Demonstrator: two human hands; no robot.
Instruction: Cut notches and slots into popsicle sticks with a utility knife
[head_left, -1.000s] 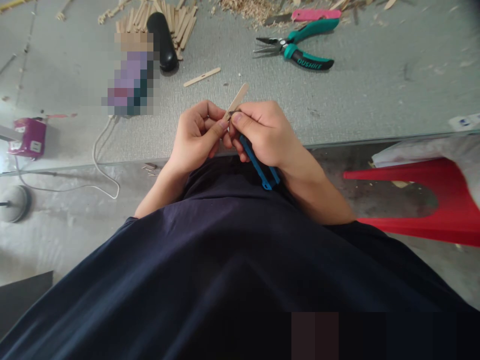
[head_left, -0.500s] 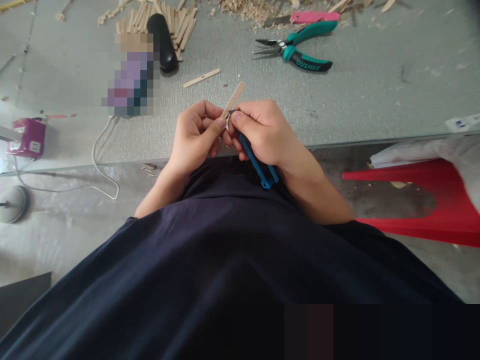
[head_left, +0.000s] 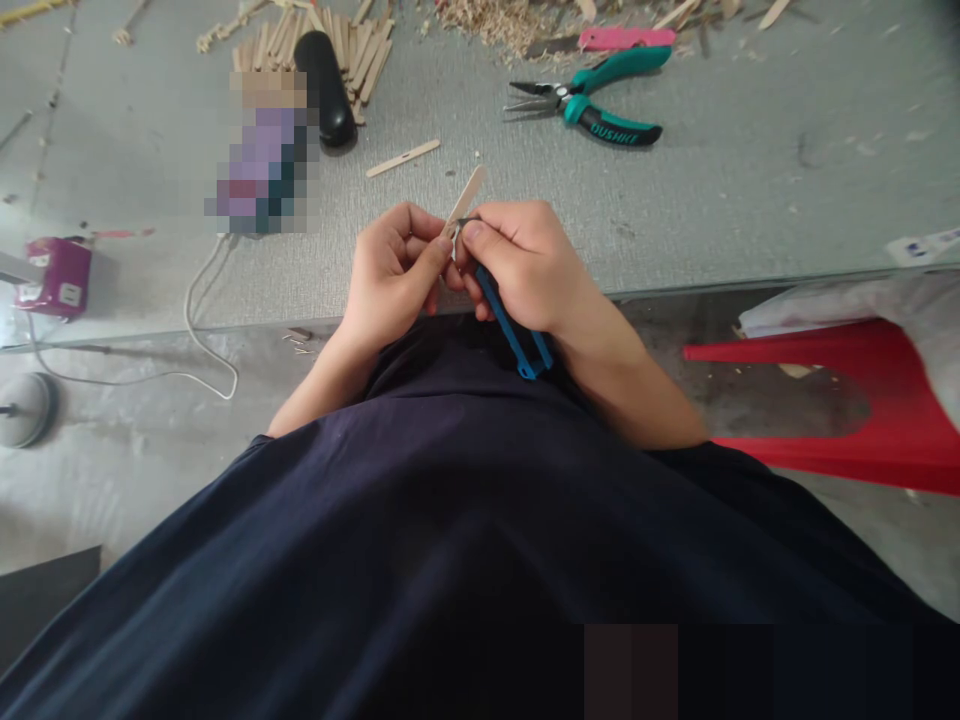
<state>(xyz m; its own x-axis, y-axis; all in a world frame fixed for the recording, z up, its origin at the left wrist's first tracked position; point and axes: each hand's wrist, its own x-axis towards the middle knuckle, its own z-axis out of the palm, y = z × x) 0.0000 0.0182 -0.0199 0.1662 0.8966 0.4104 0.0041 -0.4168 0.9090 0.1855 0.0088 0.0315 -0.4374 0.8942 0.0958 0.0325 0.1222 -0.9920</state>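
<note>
My left hand (head_left: 401,262) pinches a flat wooden craft stick (head_left: 469,190) between thumb and fingers, its rounded end pointing up and away from me. In my right hand (head_left: 529,255) is a blue utility knife (head_left: 514,330), its handle hanging below the palm toward my lap. The dark blade end lies at the stick, close to my left thumb; the exact contact is partly hidden by my fingers. Just beyond my hands, a second craft stick (head_left: 403,158) with a small dark slot in its middle lies on the table.
Pliers (head_left: 585,100) with green-black handles lie open behind my right hand, near a pink-handled tool (head_left: 626,38) and wood shavings (head_left: 487,22). A black case (head_left: 325,90) rests on piled sticks (head_left: 367,60). A purple box (head_left: 56,275) and cable (head_left: 191,320) are left; a red stool (head_left: 900,400) is right.
Both hands stay together at the table edge with the same grips. The stick's far end and the knife handle have shifted very slightly to the left.
</note>
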